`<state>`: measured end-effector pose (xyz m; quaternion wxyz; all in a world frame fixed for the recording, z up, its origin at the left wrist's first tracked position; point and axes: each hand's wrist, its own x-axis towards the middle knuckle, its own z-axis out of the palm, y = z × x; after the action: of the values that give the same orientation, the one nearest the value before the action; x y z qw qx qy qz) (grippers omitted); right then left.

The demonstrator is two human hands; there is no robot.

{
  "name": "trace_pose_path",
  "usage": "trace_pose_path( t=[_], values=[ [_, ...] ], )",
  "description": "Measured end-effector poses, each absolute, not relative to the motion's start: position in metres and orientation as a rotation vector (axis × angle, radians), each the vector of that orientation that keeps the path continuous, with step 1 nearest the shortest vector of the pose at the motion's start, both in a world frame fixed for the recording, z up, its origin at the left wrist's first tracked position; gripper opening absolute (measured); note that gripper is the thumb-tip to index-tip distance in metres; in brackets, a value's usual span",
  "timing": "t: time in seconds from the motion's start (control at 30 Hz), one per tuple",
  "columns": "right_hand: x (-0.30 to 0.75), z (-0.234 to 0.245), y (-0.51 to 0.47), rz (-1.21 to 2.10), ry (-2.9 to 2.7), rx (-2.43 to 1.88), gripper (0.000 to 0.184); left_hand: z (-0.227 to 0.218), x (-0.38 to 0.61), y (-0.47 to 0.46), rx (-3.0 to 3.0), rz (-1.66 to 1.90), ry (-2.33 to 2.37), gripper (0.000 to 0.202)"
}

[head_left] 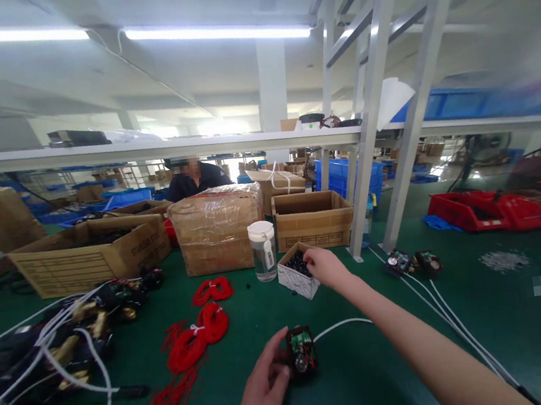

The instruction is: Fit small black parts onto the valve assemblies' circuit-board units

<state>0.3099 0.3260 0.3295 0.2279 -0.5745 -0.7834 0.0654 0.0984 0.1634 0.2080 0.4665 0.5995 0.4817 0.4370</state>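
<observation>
My left hand [268, 387] grips the left side of a small black housing [302, 354] on the green table. The housing is open at the top, showing a green circuit board, a round metal part and red wires. A white cable [340, 327] runs from it to the right. Farther off, my right hand [325, 266] reaches into a small white patterned box [297, 282] of tiny black parts [299, 263]. Its fingers are pinched together at the box's right side, and their tips are partly hidden, so what they hold cannot be made out.
Behind the small box stand a lidded clear cup [264, 256] and cardboard boxes [219, 232]. Red wire bundles [198, 336] and a pile of cabled assemblies [71, 345] lie left. Two more open housings [413, 262] sit right, near a metal shelf post [359, 178]. A person [194, 177] sits opposite.
</observation>
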Motion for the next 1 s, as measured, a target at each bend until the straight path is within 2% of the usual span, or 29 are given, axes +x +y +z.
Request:
trace_pose_path(
  t=[0.1,0.23,0.53,0.7,0.87,1.0],
  values=[
    [0.290,0.325,0.363,0.187,-2.298,-1.728,0.014,0.197,0.095,0.166,1.520,1.112,1.135,0.063],
    [0.278,0.314,0.384,0.199,-2.383,-1.872,0.019,0.187,0.093,0.169,1.552,1.157,1.126,0.064],
    [0.283,0.308,0.384,0.270,-2.274,-1.899,0.018,0.202,0.098,0.164,1.533,1.100,1.192,0.071],
    [0.289,0.315,0.371,0.325,-1.972,-1.706,0.010,0.206,0.101,0.162,1.514,1.107,1.175,0.075],
    [0.309,0.311,0.311,0.657,-1.657,-1.377,0.010,0.212,0.103,0.157,1.530,1.110,1.210,0.072],
    [0.320,0.282,0.236,0.916,-1.509,-1.201,0.025,0.224,0.114,0.151,1.552,1.176,1.359,0.058]
  ],
)
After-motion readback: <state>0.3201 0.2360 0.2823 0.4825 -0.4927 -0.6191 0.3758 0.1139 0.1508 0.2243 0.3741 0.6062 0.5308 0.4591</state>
